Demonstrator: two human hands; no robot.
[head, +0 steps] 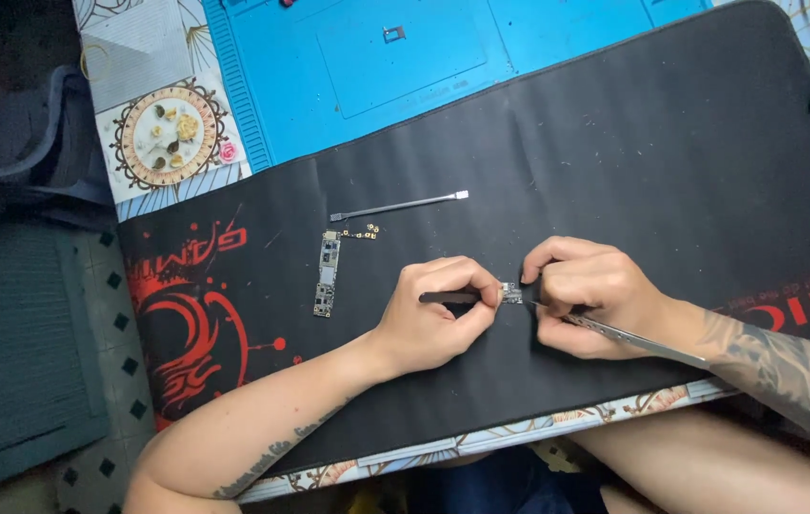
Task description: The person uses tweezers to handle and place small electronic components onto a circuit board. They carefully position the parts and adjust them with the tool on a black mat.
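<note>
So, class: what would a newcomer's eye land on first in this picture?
First, the two hands meeting mid-mat: the left hand and right hand pinch a tiny part between them, the right also holding metal tweezers. Next, the narrow circuit board lying left of them on the black mat.

Looking straight down, I see a table covered by a patterned cloth (152,57) in pale blue and cream, with a round ornamental medallion printed on it near the left edge. On top of that lies a big black desk mat (671,162) with red graphics at its left end and red lettering at its right edge. Above it I've got a bright blue work mat (329,105) with moulded ridges and shallow trays. Off the left side, the floor (105,381) shows pale tiles with small dark diamonds, and a dark grey chair (5,324) sits there. Light is even and soft, no hard shadows.
</note>
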